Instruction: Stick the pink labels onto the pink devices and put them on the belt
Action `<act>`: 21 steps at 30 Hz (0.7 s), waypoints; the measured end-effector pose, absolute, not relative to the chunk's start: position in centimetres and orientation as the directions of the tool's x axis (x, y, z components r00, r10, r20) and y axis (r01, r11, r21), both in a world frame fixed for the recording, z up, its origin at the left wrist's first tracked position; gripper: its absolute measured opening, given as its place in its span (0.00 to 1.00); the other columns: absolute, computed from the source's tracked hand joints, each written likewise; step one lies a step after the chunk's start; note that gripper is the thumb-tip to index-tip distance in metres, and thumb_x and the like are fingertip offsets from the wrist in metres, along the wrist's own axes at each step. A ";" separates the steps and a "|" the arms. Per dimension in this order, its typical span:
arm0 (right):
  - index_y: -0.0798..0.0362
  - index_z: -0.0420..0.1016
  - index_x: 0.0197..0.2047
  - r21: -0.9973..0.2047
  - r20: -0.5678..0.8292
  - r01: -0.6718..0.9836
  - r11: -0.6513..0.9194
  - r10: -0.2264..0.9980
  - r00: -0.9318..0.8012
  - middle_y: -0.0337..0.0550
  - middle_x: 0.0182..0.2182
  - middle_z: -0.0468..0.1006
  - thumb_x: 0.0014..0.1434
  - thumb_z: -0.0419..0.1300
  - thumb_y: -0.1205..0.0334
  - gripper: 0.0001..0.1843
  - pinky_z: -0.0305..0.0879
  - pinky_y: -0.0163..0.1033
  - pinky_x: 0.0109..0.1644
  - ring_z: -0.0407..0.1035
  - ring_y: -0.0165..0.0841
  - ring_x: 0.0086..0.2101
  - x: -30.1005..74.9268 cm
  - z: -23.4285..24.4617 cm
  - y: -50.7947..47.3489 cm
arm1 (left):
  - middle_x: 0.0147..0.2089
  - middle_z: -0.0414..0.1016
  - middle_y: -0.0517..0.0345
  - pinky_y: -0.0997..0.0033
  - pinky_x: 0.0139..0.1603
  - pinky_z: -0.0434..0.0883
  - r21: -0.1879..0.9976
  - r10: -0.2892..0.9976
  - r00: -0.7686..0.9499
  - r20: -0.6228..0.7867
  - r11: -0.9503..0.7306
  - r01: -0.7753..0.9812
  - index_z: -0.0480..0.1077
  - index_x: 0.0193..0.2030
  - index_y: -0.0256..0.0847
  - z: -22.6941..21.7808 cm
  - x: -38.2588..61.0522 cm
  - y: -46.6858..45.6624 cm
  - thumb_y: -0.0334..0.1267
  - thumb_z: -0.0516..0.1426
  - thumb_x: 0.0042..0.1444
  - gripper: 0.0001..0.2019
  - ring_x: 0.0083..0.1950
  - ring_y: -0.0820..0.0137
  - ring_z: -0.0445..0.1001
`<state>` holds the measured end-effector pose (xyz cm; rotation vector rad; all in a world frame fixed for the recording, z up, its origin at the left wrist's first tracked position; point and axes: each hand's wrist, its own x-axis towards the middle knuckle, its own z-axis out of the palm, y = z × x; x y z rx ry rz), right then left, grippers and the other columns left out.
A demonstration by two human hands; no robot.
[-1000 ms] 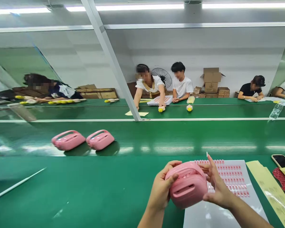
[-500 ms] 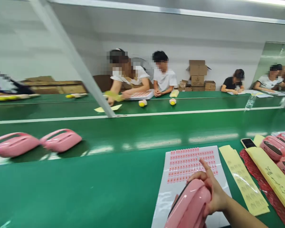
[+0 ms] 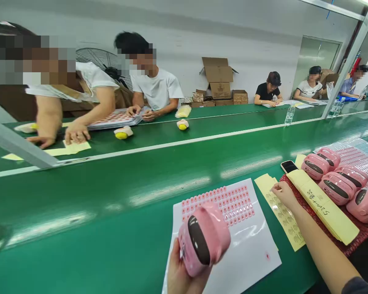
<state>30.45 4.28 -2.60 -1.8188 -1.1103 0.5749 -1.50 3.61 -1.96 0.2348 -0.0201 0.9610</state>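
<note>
My left hand [image 3: 180,274] grips a pink plastic device [image 3: 204,239] from below, its dark oval window turned toward me, over a white sheet of small pink stickers [image 3: 223,204]. My right hand [image 3: 282,192] reaches out to the right and rests its pinched fingertips on a yellow strip of labels [image 3: 283,216] lying beside the sticker sheet. What those fingertips pinch, if anything, is too small to see.
Several more pink devices [image 3: 337,179] lie on a red mat at the right, with a longer yellow strip [image 3: 323,204] and a phone [image 3: 288,166]. The green conveyor belt [image 3: 110,212] runs across. People sit at the far side with sticker sheets, yellow toys [image 3: 123,132] and cardboard boxes [image 3: 217,77].
The view has swung right. My right hand has let go of the pink device and moved to the yellow label strip. My left hand alone now holds the device, window side up.
</note>
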 end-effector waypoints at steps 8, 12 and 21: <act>0.57 0.70 0.31 -0.725 0.035 0.621 -0.299 0.884 0.466 0.39 0.35 0.73 0.57 0.58 0.62 0.07 0.65 0.43 0.42 0.68 0.31 0.36 30.2 -5.1 6.1 | 0.58 0.67 0.59 0.57 0.58 0.60 0.088 0.760 0.481 0.436 0.496 -0.864 0.56 0.60 0.57 -1.2 3.1 7.0 0.50 0.46 0.61 0.21 0.60 0.63 0.63; 0.57 0.70 0.32 -0.716 0.042 0.637 -0.286 0.893 0.449 0.39 0.34 0.73 0.58 0.58 0.61 0.08 0.66 0.42 0.40 0.68 0.30 0.34 30.5 -5.4 5.9 | 0.58 0.67 0.56 0.59 0.59 0.60 0.084 0.772 0.490 0.406 0.502 -0.861 0.54 0.62 0.55 -3.5 3.3 6.8 0.53 0.49 0.57 0.26 0.60 0.62 0.63; 0.55 0.69 0.25 -0.815 0.086 0.540 -0.211 0.877 0.472 0.38 0.26 0.72 0.53 0.59 0.60 0.09 0.65 0.38 0.35 0.68 0.31 0.29 31.4 -5.5 5.2 | 0.62 0.62 0.62 0.50 0.56 0.62 0.058 0.782 0.418 0.463 0.444 -0.894 0.48 0.61 0.67 -2.1 3.4 6.9 0.58 0.51 0.53 0.29 0.61 0.58 0.60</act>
